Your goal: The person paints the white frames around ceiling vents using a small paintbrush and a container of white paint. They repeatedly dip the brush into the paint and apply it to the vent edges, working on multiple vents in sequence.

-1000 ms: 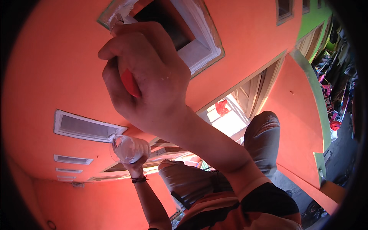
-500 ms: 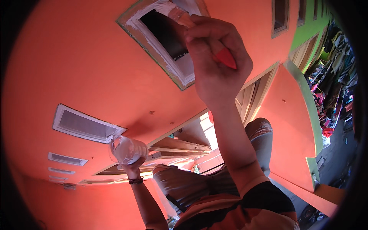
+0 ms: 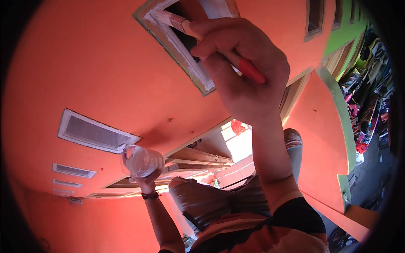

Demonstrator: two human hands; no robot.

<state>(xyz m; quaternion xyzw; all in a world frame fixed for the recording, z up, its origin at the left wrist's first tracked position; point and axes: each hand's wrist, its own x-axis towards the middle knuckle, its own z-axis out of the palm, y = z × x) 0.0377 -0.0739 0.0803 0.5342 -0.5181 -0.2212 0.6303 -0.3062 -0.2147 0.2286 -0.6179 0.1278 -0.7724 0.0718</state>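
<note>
My right hand [image 3: 249, 67] grips a paintbrush [image 3: 231, 55] with a pale wooden handle and a red end. White paint coats its bristles, which touch the corner of a window frame [image 3: 185, 63] at the top of the view. That frame is partly white, with brown and green showing along its outer edge. Lower left, my left hand [image 3: 147, 180] holds up a clear plastic container [image 3: 143, 161] with white paint inside. The container's rim is near a second, white-framed window [image 3: 97, 130]. A dark bracelet circles my left wrist.
An orange wall [image 3: 101, 67] surrounds the windows, with several smaller vents [image 3: 74, 170] at the left. Below my hands are wooden beams [image 3: 198, 157] and a bright opening. A curved orange partition with a green edge [image 3: 335, 92] stands at right, beyond it piled clothes [image 3: 373, 88].
My right hand has shifted slightly right and down, while the brush tip has moved left onto the frame's corner. My left hand still holds the container in nearly the same place.
</note>
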